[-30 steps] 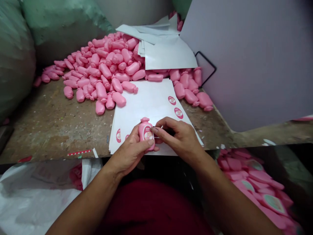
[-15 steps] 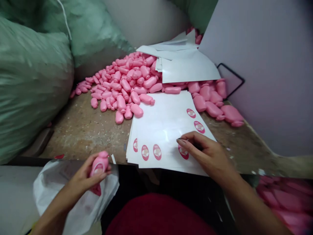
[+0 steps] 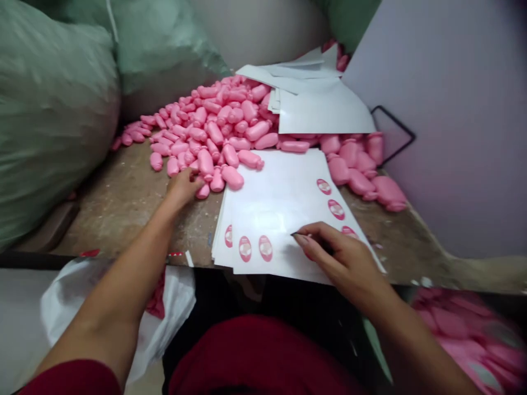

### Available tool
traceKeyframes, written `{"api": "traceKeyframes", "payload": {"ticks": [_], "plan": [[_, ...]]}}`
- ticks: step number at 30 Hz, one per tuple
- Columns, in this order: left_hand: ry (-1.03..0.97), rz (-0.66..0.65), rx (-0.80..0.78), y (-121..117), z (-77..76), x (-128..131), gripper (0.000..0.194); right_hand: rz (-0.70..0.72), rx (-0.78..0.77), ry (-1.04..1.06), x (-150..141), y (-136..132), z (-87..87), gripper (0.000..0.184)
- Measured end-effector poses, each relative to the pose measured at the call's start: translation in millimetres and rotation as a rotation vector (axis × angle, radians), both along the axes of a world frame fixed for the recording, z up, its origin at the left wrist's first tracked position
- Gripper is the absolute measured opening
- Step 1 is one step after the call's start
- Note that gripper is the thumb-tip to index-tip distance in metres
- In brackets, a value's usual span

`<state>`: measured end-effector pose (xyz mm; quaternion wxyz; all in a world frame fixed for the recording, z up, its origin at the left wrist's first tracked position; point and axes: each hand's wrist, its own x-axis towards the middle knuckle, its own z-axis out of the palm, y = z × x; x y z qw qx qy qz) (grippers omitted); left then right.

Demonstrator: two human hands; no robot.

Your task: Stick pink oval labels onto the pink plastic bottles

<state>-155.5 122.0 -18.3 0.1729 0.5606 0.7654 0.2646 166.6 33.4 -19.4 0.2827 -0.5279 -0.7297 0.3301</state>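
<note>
My left hand (image 3: 184, 187) reaches onto the worktop, its fingers at the edge of a heap of unlabelled pink plastic bottles (image 3: 218, 129). It touches or nearly touches one bottle (image 3: 202, 192) and shows nothing in its grip. My right hand (image 3: 341, 258) rests on a stack of white sheets (image 3: 284, 214) printed with pink oval labels (image 3: 265, 248). Its thumb and fingers pinch a small dark item (image 3: 323, 244), partly hidden and too small to identify.
Large green sacks (image 3: 53, 109) fill the left side, and a lilac board (image 3: 444, 120) stands at the right. Loose white sheets (image 3: 323, 109) lie on the heap. Below the worktop edge are a white plastic bag (image 3: 160, 307) and labelled pink bottles (image 3: 465, 340).
My left hand held a labelled pink bottle with my right hand a second ago. It now lacks that bottle and has moved up to the heap. My right hand stays over the sheets.
</note>
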Motion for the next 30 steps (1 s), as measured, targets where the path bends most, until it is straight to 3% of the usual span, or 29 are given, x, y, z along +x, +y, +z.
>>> {"api": "traceKeyframes", "payload": {"ticks": [5,8,10,12,14,17,19,24,30], "plan": [[-0.07,0.027,-0.026,11.3,-5.5,-0.6,0.059,0.117,0.053,-0.23,-16.4,-6.9,-2.9,0.016],[-0.104,0.034,-0.045,-4.1,0.7,2.6,0.054,0.105,0.111,-0.36,-21.8,-5.9,-8.3,0.014],[-0.22,0.052,0.025,-23.9,6.2,14.5,0.044,0.088,0.138,-0.405,-22.0,-4.2,-10.5,0.013],[-0.435,0.069,0.141,-48.3,10.9,37.3,0.037,0.079,0.159,-0.423,-21.1,-2.5,-11.5,0.013],[-0.689,0.05,0.146,-72.0,13.5,68.1,0.032,0.074,0.173,-0.424,-20.4,-1.1,-12.1,0.013],[-1.202,0.024,-0.085,-95.3,12.0,111.1,0.035,0.059,0.195,-0.423,-20.7,0.2,-13.8,0.012],[-1.37,0.027,-0.161,-100.7,8.0,127.1,0.039,0.047,0.223,-0.433,-21.6,0.7,-15.4,0.01],[-1.405,0.045,-0.181,-97.4,0.5,128.2,0.036,0.042,0.31,-0.458,-22.8,2.1,-16.9,0.01],[-1.457,0.088,-0.22,-94.7,4.0,125.5,0.027,0.069,0.349,-0.46,-22.9,2.4,-16.4,0.011]]}}
